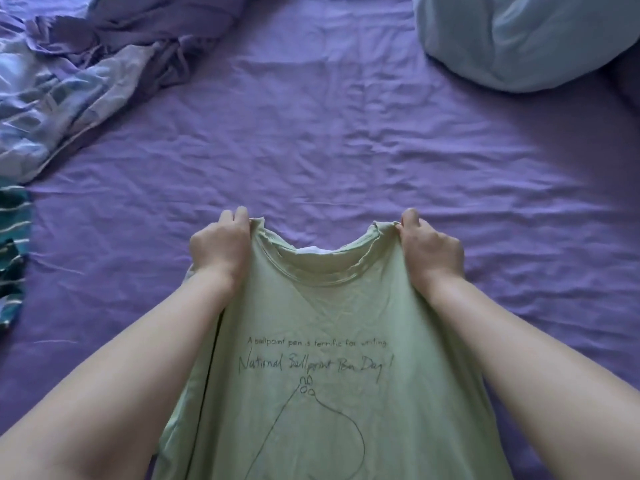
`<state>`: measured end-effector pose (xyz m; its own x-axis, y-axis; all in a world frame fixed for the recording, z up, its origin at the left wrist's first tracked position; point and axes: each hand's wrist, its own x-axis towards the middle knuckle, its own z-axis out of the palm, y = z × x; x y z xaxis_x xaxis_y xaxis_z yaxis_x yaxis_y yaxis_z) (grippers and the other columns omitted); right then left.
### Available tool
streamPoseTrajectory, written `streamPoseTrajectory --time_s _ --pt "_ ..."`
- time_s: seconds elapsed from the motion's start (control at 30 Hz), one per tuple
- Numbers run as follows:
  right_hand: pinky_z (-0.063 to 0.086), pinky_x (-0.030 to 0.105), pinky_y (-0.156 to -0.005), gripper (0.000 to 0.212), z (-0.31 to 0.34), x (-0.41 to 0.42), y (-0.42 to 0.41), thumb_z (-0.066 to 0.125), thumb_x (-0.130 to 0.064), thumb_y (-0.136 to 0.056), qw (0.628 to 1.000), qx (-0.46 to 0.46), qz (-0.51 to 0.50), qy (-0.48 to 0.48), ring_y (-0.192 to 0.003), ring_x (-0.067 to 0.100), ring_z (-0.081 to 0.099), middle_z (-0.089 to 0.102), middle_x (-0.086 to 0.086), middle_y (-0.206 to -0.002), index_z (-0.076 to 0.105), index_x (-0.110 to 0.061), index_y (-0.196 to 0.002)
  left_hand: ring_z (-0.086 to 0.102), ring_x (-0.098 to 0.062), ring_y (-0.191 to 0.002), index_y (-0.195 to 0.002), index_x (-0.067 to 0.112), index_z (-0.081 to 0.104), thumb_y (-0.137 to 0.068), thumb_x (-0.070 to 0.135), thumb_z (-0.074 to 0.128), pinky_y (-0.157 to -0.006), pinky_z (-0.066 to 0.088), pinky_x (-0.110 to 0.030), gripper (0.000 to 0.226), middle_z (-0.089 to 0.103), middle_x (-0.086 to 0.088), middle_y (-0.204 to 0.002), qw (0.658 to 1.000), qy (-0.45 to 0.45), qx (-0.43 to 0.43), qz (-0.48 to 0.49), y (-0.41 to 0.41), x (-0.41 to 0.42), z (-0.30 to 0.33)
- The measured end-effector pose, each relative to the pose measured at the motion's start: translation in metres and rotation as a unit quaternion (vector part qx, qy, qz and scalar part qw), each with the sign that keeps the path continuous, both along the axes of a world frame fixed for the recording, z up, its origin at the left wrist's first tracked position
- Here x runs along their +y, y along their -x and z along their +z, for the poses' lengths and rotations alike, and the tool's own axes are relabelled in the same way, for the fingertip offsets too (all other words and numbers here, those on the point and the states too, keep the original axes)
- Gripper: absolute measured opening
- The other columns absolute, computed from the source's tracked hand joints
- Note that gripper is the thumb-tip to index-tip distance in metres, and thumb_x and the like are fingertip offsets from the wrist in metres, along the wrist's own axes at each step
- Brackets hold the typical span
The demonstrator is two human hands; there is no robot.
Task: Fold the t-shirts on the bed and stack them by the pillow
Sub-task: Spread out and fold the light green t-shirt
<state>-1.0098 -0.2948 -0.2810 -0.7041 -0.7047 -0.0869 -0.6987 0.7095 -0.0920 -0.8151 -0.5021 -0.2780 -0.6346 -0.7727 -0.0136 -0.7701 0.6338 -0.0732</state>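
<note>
The bed [346, 133] lies under a creased purple sheet, the pillow [519, 39] far right. The pale green t-shirt [311, 341] hangs near, limp and light, likely to sag wherever unsupported. The left hand [221, 244] and right hand [429, 247] pinch its shoulders, the sensible hold.

A bed [346, 140] fills the whole view, covered by a purple sheet [450, 216] creased with fine wrinkles. No wall, floor or window shows. Soft light falls across the middle of the sheet, while the right edge and near left corner lie darker. A rumpled duvet [69, 81], patterned in lilac, pale blue and white, is heaped at the far left. At the left edge lies a teal cloth [12, 251] with white stripes, only partly in view.
</note>
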Motion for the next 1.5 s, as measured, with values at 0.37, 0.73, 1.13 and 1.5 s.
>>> streamPoseTrajectory --time_s 0.37,0.73,1.13,1.5 --pt "0.037 0.036 -0.060 0.034 0.002 0.005 -0.011 0.038 -0.033 -0.098 0.999 -0.007 -0.006 0.034 -0.091 0.035 0.063 0.055 0.014 -0.109 0.047 -0.007 -0.118 0.052 -0.032 -0.115 -0.119 0.012 0.060 -0.084 0.021 0.039 -0.102 0.034 -0.043 0.041 0.057 -0.013 -0.124 0.988 -0.042 0.131 -0.067 0.032 0.050 0.005" --pt "0.028 0.023 -0.044 0.031 0.011 0.017 -0.012 0.081 -0.002 -0.057 0.989 0.074 -0.007 0.131 -0.045 0.027 0.055 0.058 0.004 -0.063 0.057 -0.012 -0.074 0.052 -0.030 -0.103 -0.109 0.017 0.060 -0.092 0.025 0.052 -0.080 0.036 -0.035 0.021 0.053 -0.007 -0.107 0.980 -0.146 0.000 -0.136 0.077 0.092 0.025" --pt "0.038 0.039 -0.101 0.053 -0.016 0.088 -0.036 0.054 -0.025 -0.082 0.991 0.008 -0.020 0.135 -0.116 0.028 0.058 0.057 0.016 -0.129 0.046 -0.004 -0.130 0.037 -0.023 -0.135 -0.132 0.019 0.052 -0.085 0.004 0.045 -0.112 0.029 -0.038 0.050 0.052 0.001 -0.137 0.910 -0.221 0.074 -0.344 0.124 0.149 0.033" --pt "0.042 0.035 -0.096 0.037 0.007 0.158 -0.062 0.039 -0.007 -0.093 0.947 -0.201 -0.126 0.217 -0.112 0.029 0.056 0.061 0.012 -0.123 0.051 -0.007 -0.128 0.061 -0.023 -0.102 -0.085 0.019 0.057 -0.085 0.059 0.049 -0.096 0.034 -0.035 0.040 0.067 -0.002 -0.104 0.891 -0.167 -0.262 -0.331 0.159 0.203 0.067"
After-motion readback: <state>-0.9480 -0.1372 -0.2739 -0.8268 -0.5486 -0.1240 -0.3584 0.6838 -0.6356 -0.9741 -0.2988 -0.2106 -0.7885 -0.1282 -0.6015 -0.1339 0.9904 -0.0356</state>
